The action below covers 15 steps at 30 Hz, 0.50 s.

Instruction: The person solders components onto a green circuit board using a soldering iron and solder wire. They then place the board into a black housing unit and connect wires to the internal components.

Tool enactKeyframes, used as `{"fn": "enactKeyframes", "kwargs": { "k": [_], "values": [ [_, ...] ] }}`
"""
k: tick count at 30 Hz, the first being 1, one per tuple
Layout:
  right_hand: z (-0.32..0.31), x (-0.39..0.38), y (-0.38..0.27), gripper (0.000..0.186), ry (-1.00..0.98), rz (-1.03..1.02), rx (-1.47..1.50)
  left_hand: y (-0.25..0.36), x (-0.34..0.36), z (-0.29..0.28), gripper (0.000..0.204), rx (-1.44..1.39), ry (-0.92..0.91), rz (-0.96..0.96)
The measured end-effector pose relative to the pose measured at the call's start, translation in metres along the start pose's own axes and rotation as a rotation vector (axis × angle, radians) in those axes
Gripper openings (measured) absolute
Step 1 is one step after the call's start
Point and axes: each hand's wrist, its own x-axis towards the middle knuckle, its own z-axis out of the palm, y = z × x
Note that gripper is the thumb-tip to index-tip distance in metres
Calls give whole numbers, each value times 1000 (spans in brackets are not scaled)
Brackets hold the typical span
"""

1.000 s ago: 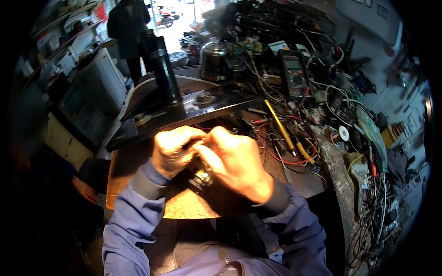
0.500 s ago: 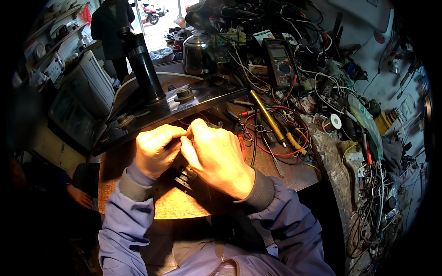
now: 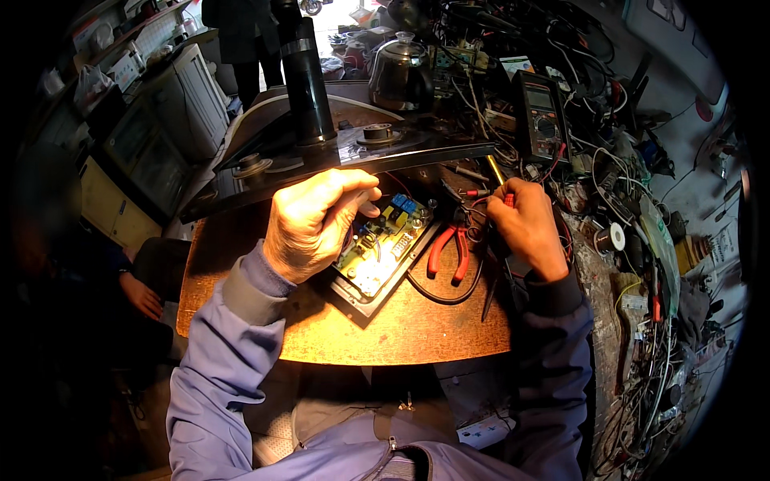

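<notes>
A small circuit board [image 3: 383,248] in a grey metal tray lies on the wooden bench under a bright light, with blue, yellow and black parts on it. Curled over its far left corner is my left hand [image 3: 317,220], thumb and fingers pinched together; whatever sits between them is too small to make out. My right hand [image 3: 528,228] is closed among the tools right of the board, over the hidden lower part of a yellow tube-shaped tool [image 3: 496,169]. A bit of red shows at its thumb, but what it grips is hidden. Red-handled pliers [image 3: 449,252] lie between board and right hand.
A black stand base with a post [image 3: 309,96] spans the bench's far side. Beyond are a kettle [image 3: 401,72] and a standing person [image 3: 245,44]. A multimeter [image 3: 541,116], solder spool [image 3: 611,237] and tangled wires crowd the right. Another person's hand [image 3: 142,297] is at left.
My hands, together over the board before, have parted. The right hand has gone right to the tools; the left stays pinched by the board, now uncovered. The view has shifted too.
</notes>
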Motion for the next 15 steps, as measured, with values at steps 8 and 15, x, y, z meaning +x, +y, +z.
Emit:
{"fn": "enactKeyframes", "kwargs": {
  "k": [8,15],
  "values": [
    [-1,31,32,31,-6,-51,-33,5,7,-13,18,232,-72,100],
    [-23,43,9,25,-260,-72,224,13,10,-21,18,188,-65,-15]
  ]
}}
